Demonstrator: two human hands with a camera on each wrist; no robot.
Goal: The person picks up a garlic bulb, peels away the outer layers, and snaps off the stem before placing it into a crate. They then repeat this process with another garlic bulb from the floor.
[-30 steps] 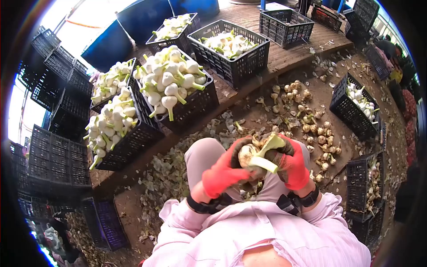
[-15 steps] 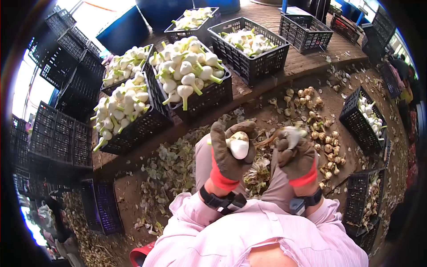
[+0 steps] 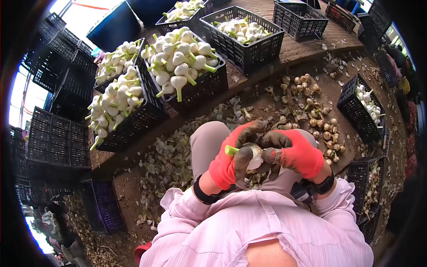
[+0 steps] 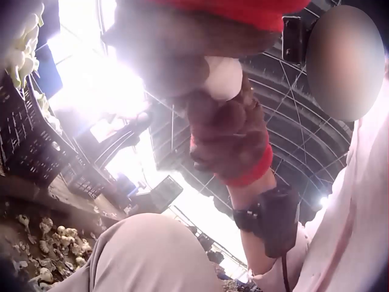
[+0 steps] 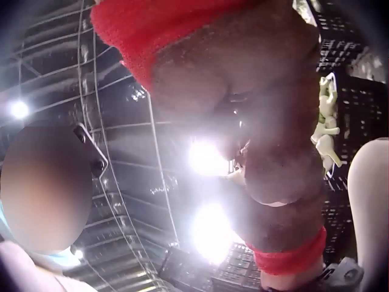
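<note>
Between both hands (image 3: 262, 153), garlic bulb (image 3: 254, 156)

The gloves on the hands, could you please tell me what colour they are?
The gloves are red with dirty brown palms and fingers, clearest in the head view.

Both gloved hands meet over the lap. The left hand (image 3: 231, 160) curls its fingers toward three o'clock, gripping; the right hand (image 3: 293, 151) curls toward nine o'clock, fingertips (image 3: 267, 155) pressing in. Wrists wear dark straps, elbows bent.
</note>
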